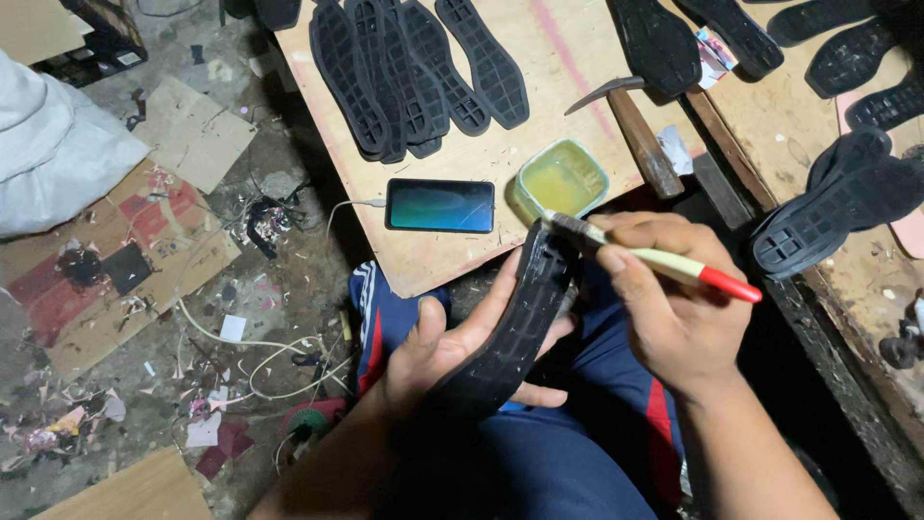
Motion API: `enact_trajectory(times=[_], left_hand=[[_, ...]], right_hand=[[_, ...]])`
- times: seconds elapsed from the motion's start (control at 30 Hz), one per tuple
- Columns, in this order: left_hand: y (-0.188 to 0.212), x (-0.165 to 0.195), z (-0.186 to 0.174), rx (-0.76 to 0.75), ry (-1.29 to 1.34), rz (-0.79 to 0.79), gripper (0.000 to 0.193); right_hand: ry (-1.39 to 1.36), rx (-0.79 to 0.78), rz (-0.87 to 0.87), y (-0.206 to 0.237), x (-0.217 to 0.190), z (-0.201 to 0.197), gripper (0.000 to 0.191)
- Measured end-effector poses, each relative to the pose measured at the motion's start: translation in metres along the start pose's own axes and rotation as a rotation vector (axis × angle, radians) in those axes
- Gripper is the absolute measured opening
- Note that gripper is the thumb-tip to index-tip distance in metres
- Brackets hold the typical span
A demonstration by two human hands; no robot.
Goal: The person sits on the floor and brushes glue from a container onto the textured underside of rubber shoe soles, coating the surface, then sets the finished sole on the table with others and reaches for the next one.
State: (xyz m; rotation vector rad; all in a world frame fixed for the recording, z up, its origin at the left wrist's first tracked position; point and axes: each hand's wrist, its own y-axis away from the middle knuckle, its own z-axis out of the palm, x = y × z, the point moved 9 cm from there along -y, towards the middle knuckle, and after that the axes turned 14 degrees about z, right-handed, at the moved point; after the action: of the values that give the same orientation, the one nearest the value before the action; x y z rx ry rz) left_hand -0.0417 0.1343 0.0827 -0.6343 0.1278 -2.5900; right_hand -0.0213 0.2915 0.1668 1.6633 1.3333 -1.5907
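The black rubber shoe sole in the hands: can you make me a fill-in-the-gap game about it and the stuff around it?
1. The left hand holds a black rubber shoe sole, and the right hand holds a ____ with a cream and red handle.
2. The small round tub on the wooden board holds a thick ____ liquid.
3. The dark flat phone lies to the ____ of that tub in the picture.

Missing words: brush; yellow; left

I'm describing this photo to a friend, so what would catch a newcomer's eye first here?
First, at the centre, the left hand holds a black shoe sole while the right hand touches a red-tipped brush to its upper end. Just above, on the wooden board, sit a tub of yellowish glue, a phone and a fan of black soles.
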Motion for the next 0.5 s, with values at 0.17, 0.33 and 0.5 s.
enact_trajectory(times=[0.17, 0.33, 0.5], left_hand=[[0.0, 0.002, -0.002, 0.01, -0.01, 0.018, 0.124], [0.0, 0.001, -0.001, -0.043, -0.101, 0.028, 0.123], [-0.001, 0.007, -0.004, -0.003, 0.038, 0.122, 0.115]], right_hand=[[-0.064, 0.167, 0.057, 0.004, 0.008, -0.014, 0.011], [-0.118, 0.176, 0.071, 0.01, 0.014, -0.005, 0.011], [-0.103, 0.255, 0.144, 0.007, 0.028, -0.013, 0.012]])
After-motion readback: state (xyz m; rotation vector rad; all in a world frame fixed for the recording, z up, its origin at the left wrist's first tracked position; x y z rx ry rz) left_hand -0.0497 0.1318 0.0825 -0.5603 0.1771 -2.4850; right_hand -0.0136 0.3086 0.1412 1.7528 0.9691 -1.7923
